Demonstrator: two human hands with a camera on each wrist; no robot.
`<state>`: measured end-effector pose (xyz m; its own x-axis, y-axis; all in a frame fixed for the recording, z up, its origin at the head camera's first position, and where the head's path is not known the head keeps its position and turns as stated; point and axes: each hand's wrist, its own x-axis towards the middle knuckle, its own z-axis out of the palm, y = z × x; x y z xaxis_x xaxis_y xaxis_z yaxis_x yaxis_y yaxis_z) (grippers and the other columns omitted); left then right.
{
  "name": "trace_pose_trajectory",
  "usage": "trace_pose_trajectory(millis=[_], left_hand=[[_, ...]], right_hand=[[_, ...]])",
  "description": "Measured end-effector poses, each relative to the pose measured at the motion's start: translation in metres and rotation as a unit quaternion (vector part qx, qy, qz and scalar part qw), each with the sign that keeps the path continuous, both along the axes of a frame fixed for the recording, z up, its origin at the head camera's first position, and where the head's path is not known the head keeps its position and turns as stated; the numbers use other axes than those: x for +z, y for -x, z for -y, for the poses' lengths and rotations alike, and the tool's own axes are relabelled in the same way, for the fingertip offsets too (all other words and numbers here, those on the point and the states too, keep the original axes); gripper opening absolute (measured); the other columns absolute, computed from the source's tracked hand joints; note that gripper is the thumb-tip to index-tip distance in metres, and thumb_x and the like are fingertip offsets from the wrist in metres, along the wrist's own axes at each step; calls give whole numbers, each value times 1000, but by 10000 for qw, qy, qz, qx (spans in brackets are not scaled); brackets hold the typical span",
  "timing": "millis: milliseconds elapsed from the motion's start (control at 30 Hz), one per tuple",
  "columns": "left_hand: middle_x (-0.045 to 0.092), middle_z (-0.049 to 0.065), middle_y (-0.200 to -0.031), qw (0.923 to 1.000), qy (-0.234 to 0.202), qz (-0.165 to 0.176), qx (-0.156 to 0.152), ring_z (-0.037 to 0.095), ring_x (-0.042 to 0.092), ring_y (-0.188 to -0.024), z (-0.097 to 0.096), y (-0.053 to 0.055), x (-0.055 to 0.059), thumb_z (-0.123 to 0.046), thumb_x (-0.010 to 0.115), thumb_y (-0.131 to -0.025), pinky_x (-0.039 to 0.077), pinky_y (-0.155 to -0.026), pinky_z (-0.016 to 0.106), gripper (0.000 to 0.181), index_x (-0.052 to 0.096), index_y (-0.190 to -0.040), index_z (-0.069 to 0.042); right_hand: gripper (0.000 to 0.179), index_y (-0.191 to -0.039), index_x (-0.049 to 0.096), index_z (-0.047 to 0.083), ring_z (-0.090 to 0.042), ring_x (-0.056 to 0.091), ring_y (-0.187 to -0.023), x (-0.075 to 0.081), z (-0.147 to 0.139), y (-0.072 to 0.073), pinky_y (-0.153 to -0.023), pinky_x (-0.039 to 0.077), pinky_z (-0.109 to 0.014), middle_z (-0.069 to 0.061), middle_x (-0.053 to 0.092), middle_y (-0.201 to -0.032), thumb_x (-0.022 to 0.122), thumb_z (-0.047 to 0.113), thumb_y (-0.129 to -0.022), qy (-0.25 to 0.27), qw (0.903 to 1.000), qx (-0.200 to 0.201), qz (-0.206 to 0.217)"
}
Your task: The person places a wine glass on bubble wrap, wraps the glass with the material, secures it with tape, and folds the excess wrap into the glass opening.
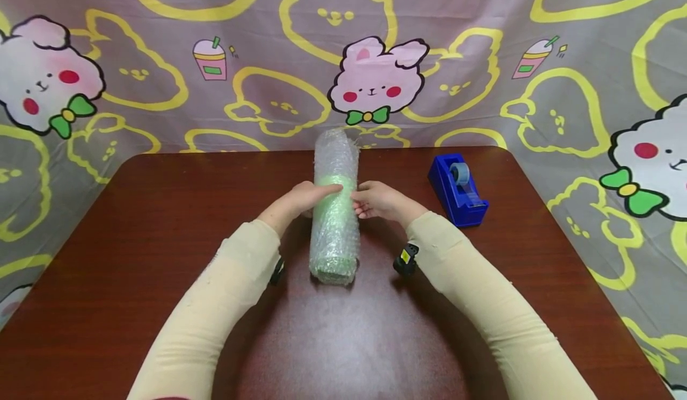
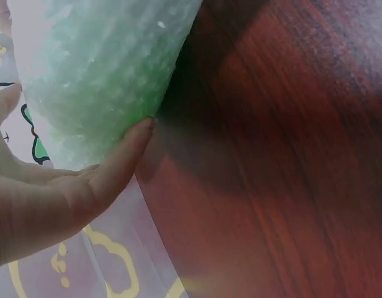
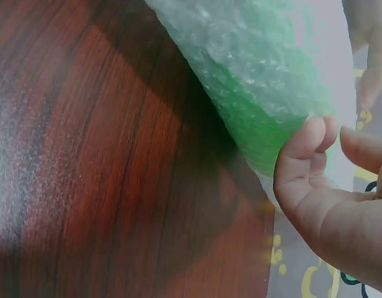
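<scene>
A long roll of bubble wrap (image 1: 335,233), pale green showing through its middle, stands lengthwise on the table, its far end toward the patterned cloth. From its left side my left hand (image 1: 307,197) grips it, thumb laid across the top and other fingers largely hidden. On the opposite side my right hand (image 1: 382,200) holds it with bent fingers. The right wrist view shows curled fingertips (image 3: 306,136) against the wrap (image 3: 253,68), the thumb a little apart. In the left wrist view, a finger (image 2: 126,152) runs along the underside of the wrapped roll (image 2: 104,74).
A blue tape dispenser (image 1: 456,191) with a roll of clear tape (image 1: 460,174) is at the back right of the dark wooden table (image 1: 161,239). Cloth printed with cartoon rabbits (image 1: 284,42) hangs behind the table and along its sides.
</scene>
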<state>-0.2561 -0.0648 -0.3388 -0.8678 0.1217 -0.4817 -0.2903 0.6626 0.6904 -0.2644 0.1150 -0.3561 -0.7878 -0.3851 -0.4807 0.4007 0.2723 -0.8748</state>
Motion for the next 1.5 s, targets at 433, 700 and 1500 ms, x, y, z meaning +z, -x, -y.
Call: trace_pose_trajectory(millis=[433,700,1500], left_hand=[[40,19,-140,9998,-85,101,164,28,49,-121,-4,0,-3,-50,54,-87,47,-97,40,82,29,-140,8],[23,21,-150,9990,-354,244,100,32,36,-133,-4,0,-5,-50,46,-88,38,-106,45,85,17,-144,7],[47,18,-133,9970,-622,450,-89,27,52,-117,-4,8,-12,-48,51,-90,46,-98,40,76,32,-137,7]], right_hand=[[32,-122,44,-2,-6,52,-57,-4,-3,0,-55,46,-19,4,55,-65,46,21,-99,-588,9982,-64,85],[50,-136,36,-2,-10,54,-70,-4,-2,1,-58,48,-19,-1,58,-83,49,26,-98,-803,9966,-117,167],[50,-129,50,-3,-7,64,-68,-4,-11,-2,-79,53,-31,-15,70,-105,56,31,-93,-1160,9931,-111,-138]])
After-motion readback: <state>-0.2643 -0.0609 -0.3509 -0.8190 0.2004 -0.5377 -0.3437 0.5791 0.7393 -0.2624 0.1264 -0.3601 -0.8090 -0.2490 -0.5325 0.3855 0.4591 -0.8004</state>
